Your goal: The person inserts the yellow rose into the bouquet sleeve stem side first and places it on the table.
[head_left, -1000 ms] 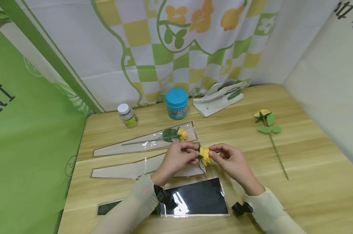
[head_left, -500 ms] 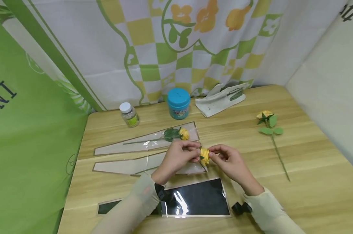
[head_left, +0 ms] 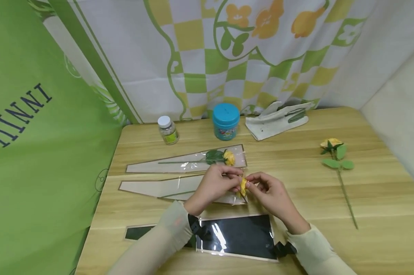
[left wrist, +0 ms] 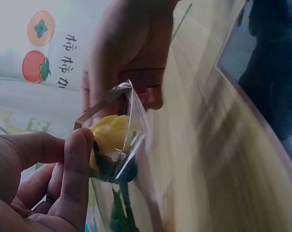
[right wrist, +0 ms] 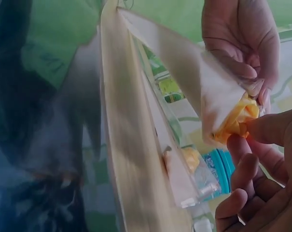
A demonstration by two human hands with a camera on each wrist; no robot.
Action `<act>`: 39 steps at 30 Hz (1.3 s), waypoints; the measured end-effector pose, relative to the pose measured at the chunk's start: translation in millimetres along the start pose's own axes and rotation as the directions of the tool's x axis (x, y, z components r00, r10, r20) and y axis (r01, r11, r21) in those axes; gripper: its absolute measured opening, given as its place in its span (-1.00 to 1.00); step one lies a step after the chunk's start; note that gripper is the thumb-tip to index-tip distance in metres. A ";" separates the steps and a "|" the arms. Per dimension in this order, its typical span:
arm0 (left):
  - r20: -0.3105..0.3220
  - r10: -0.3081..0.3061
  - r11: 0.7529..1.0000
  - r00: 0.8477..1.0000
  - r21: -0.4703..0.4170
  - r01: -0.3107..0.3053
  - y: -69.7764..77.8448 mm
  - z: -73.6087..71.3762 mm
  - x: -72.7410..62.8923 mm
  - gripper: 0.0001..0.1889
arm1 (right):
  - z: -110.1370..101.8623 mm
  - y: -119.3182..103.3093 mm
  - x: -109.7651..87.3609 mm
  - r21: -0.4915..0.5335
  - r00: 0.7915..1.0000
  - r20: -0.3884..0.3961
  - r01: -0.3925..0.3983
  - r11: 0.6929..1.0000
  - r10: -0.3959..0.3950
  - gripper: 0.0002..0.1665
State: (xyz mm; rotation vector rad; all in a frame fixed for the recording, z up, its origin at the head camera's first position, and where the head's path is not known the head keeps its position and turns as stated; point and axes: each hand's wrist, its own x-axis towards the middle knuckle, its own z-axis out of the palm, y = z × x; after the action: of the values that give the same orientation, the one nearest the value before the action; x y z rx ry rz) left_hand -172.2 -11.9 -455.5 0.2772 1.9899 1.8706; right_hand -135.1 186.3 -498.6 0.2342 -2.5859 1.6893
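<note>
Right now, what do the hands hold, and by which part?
The right hand pinches the yellow rose by its petals; the left hand pinches the clear sleeve near its open end.

Left hand, right hand close together, both pinching; forearms angled inward.

The left grip hides part of the stem of the held rose; the left sleeve covers some of the black wrapper. Print on the blue tub is too small to read.
</note>
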 end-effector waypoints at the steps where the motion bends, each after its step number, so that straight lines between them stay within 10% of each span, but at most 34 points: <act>1: 0.001 -0.005 1.000 1.000 0.002 0.005 0.1 1.1 0.0 -0.81 | 0.0 0.1 -0.1 -0.006 1.000 -0.011 -0.002 1.000 0.002 -0.84; 11: -0.016 -0.022 0.997 1.000 -0.079 0.021 -0.8 -8.8 0.3 -0.80 | -1.6 1.7 -3.1 0.120 0.999 0.000 -0.050 0.992 0.050 -0.81; 39: 0.045 0.005 1.000 0.999 -0.022 -0.004 -1.0 1.0 3.7 -0.79 | 1.2 5.8 -14.1 0.093 0.972 0.158 0.163 0.982 -0.176 -0.65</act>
State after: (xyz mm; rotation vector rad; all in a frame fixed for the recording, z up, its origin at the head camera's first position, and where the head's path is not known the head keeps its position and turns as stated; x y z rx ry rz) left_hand -174.9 -9.5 -457.1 0.3149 1.9394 1.8709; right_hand -122.0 188.9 -506.0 0.6056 -2.5249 1.7827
